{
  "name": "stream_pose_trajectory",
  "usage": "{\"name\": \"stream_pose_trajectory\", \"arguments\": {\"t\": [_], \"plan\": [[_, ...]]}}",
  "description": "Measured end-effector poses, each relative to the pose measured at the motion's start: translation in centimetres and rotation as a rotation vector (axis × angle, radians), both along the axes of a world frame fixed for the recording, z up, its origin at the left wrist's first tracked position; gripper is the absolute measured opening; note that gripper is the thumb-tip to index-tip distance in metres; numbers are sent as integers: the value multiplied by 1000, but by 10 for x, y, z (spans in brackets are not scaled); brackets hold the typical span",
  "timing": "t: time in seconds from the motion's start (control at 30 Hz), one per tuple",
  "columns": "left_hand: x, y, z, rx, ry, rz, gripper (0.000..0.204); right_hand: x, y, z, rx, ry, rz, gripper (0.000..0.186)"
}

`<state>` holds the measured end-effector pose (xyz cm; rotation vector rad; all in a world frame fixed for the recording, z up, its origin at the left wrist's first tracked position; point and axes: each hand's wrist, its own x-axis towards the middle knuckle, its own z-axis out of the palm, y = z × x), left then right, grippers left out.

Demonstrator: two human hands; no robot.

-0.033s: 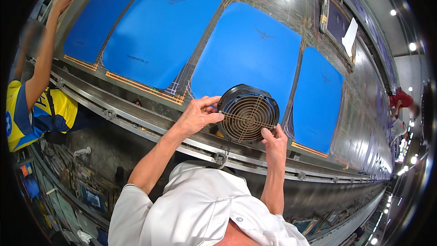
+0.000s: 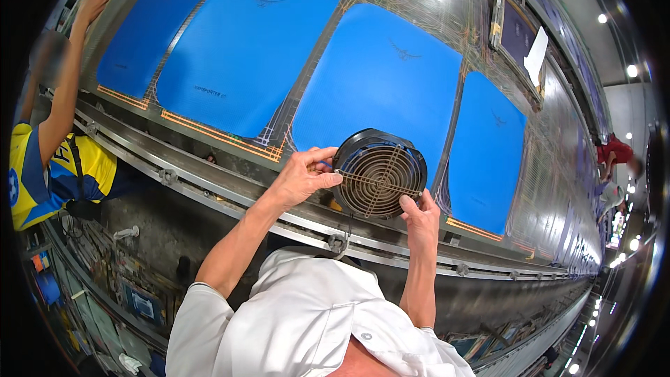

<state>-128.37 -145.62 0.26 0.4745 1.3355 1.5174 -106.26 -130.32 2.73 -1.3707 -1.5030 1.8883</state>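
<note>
Between my two hands is a round black axial fan (image 2: 380, 176) with a ringed wire guard facing up. My left hand (image 2: 305, 176) grips its left edge, thumb on the guard and fingers behind the frame. At the lower right edge, my right hand (image 2: 421, 218) holds it with the thumb near the rim. A dark cord hangs from the fan's lower side. The fan covers the front edge of a blue fabric panel (image 2: 384, 70) on the long table; I cannot tell whether they touch.
More blue panels (image 2: 244, 49) lie to the left and right. A metal rail (image 2: 223, 199) runs along the table's near edge. Toward the far side rests a framed screen (image 2: 518, 42). At left, a person in yellow and blue (image 2: 63, 174) reaches over the table; others stand far right.
</note>
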Motion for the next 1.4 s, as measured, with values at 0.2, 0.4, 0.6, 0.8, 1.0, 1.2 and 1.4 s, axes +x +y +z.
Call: {"name": "stream_pose_trajectory", "arguments": {"t": [0.2, 0.4, 0.6, 0.8, 1.0, 1.2, 1.4], "plan": [[0, 11, -5, -122, 111, 14, 54, -4, 14, -9, -23, -34, 5, 64], [8, 12, -17, 3, 4, 51, 54, -3, 23, -24, -19, 73, -7, 76], [7, 8, -25, -36, 3, 35, 58, -1, 25, -14, -46, 107, 11, 62], [5, 2, -29, -64, -2, 49, 59, 0, 27, -21, -109, 165, 44, 70], [6, 3, -30, -51, -5, 47, 54, 1, 26, -46, 3, 122, 42, 78], [6, 3, -28, -67, -1, 41, 51, 1, 33, -12, -142, 218, 70, 77], [7, 5, -26, -55, 2, 34, 51, 1, 31, -20, -88, 173, 72, 76]]}}
